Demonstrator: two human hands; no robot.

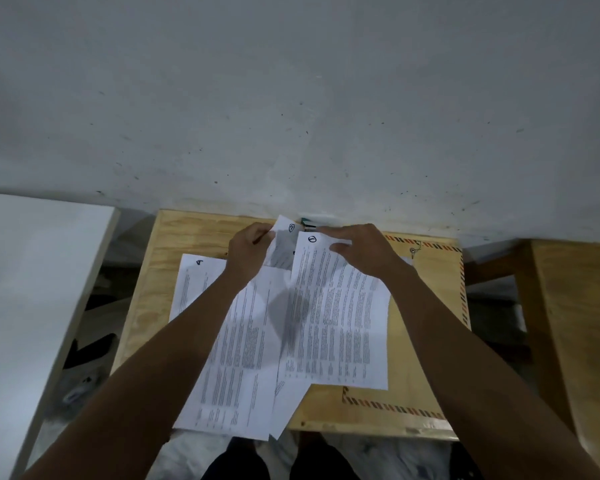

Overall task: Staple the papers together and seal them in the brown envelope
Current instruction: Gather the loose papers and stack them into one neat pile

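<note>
Several printed white sheets lie spread and overlapping on a small wooden table [146, 292]. My left hand [252, 249] pinches the top corner of a lifted sheet [286, 237] with a circled number. My right hand [364, 251] hovers with straight fingers over the top of the sheet marked 1 [340, 323]; whether it touches the paper is unclear. Another sheet [191, 282] lies at the left. The brown envelope [426, 323], edged in red and dark stripes, lies under the papers at the right. A small green and white object [307, 222], perhaps the stapler, peeks out by the wall.
The table stands against a grey wall [291, 116]. A white board [32, 271] is at the left and a wooden stand [568, 323] at the right. Some sheets [236, 403] hang over the table's near edge, above my knees.
</note>
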